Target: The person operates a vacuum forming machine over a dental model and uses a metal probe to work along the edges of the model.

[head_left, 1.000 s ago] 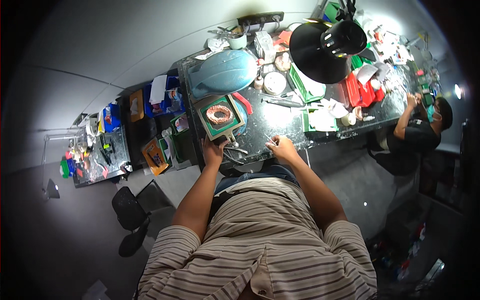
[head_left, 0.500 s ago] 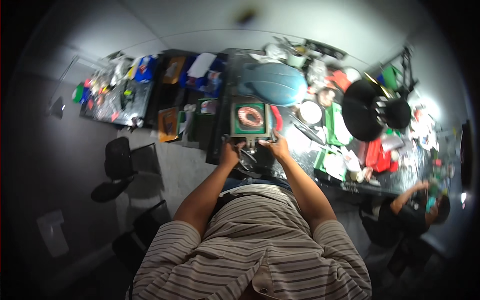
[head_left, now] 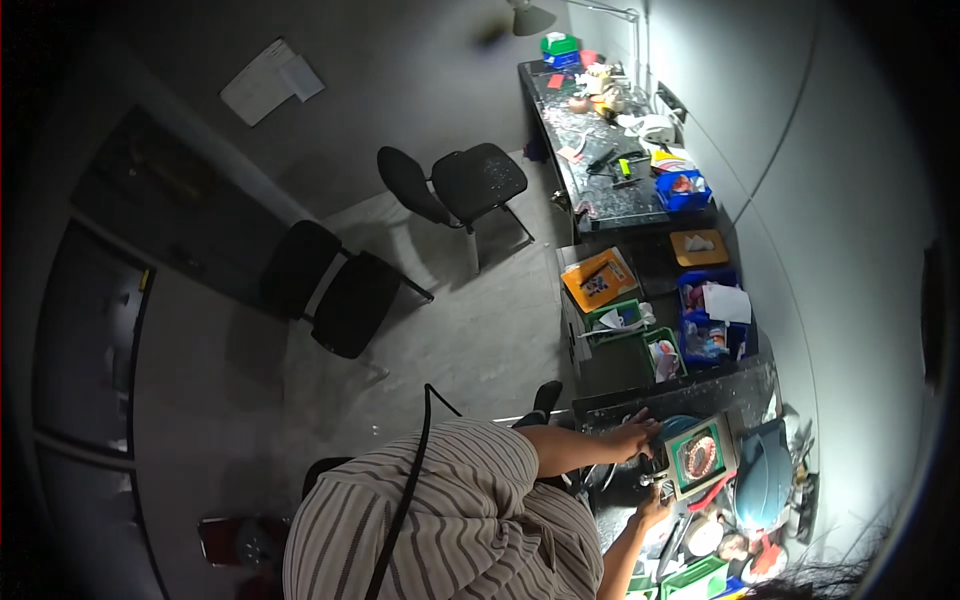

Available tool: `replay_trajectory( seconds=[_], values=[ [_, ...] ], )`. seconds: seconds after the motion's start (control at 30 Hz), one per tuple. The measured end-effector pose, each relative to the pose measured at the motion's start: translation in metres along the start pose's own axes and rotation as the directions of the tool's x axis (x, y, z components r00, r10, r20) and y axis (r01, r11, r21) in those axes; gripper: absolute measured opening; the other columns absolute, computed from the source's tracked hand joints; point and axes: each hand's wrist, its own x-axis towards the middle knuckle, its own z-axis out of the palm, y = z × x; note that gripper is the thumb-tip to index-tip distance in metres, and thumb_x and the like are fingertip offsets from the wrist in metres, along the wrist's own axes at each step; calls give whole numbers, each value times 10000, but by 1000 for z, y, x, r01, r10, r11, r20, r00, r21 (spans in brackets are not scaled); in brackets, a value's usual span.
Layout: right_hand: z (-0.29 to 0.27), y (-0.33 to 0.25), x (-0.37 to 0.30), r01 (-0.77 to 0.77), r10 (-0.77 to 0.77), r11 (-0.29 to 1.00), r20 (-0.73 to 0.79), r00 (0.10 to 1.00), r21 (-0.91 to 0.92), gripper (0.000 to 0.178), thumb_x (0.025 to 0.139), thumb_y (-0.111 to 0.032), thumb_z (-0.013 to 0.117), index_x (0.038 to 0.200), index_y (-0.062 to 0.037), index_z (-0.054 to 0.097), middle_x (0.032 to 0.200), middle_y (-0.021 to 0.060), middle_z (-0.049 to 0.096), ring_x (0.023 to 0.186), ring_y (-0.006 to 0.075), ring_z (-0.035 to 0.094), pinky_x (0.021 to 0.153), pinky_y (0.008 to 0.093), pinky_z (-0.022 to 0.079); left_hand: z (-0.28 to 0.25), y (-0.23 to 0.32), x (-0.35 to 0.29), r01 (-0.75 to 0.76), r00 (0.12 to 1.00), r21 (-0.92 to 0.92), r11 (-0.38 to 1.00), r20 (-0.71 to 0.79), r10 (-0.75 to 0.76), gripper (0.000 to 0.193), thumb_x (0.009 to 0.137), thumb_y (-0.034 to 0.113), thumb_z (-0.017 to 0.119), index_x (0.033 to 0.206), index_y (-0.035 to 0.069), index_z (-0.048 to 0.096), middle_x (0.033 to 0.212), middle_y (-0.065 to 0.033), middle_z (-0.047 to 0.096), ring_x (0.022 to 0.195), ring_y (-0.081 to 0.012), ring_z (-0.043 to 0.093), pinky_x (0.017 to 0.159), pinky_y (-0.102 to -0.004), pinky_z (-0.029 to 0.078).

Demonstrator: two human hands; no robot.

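On the dark workbench sits a square metal frame [head_left: 686, 490] with a green panel [head_left: 714, 468] inside it. A reddish ring-shaped piece with pale, tooth-like bits [head_left: 698, 456] lies on the green. My left hand [head_left: 632, 440] is beside the frame, fingers stretched out near a round blue thing [head_left: 677, 425] partly hidden behind the frame. At the frame's near corner, by a small metal fitting [head_left: 650, 480], my right hand [head_left: 652, 508] has its fingers closed on the edge. A curved red strip [head_left: 710, 494] lies along the frame's other side.
Beyond the frame rests a large blue-grey shell-like cover [head_left: 763, 482]. Green bins [head_left: 690, 580] and a white round container [head_left: 703, 538] stand to the right. Trays and blue bins [head_left: 712, 310] fill a lower shelf. Two black chairs [head_left: 478, 183] stand on the floor; a black cable [head_left: 408, 490] crosses my shirt.
My view has swung to the left, bringing the chairs and far bench into sight. My left hand has come off the frame's edge; the right stays at its corner.
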Motion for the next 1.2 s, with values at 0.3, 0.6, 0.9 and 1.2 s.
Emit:
replay_trajectory(
  seconds=[0.3, 0.6, 0.9, 1.2],
  values=[
    [-54, 66, 63, 425, -374, 315, 301, 878, -849, 156, 814, -136, 577, 814, -175, 729, 787, 80, 678, 778, 254, 624, 736, 488, 450, 8, 18, 50, -38, 972, -8, 999, -231, 35, 382, 846, 152, 687, 1227, 135, 676, 1277, -129, 630, 1320, -385, 476, 1041, -519, 441],
    [49, -50, 68, -85, 58, 994, -333, 941, -66, 301, 871, -21, 749, 1147, 22, 638, 1000, 88, 729, 883, 156, 660, 809, 304, 532, -31, -2, 103, -262, 957, 91, 961, -101, 271, 276, 773, 42, 673, 947, 219, 792, 1290, -193, 610, 1254, -371, 539, 1150, -618, 287],
    [43, -58, 25, -451, 215, 722, -450, 867, -525, 304, 924, -298, 630, 960, 1, 676, 972, 281, 686, 943, 462, 670, 788, 530, 548, -48, -26, 150, -510, 859, 175, 842, 146, 490, 233, 802, 90, 652, 1008, 146, 744, 1035, -177, 706, 983, -395, 654, 878, -475, 518],
    [38, -65, -32, -600, 223, 668, -650, 726, -440, 222, 906, -83, 499, 893, 5, 702, 984, 290, 683, 954, 451, 676, 832, 537, 539, -35, -40, 170, -364, 922, 89, 927, 178, 345, 504, 959, 443, 620, 1251, 32, 631, 1231, -235, 608, 1111, -432, 588, 892, -506, 500]
  ],
)
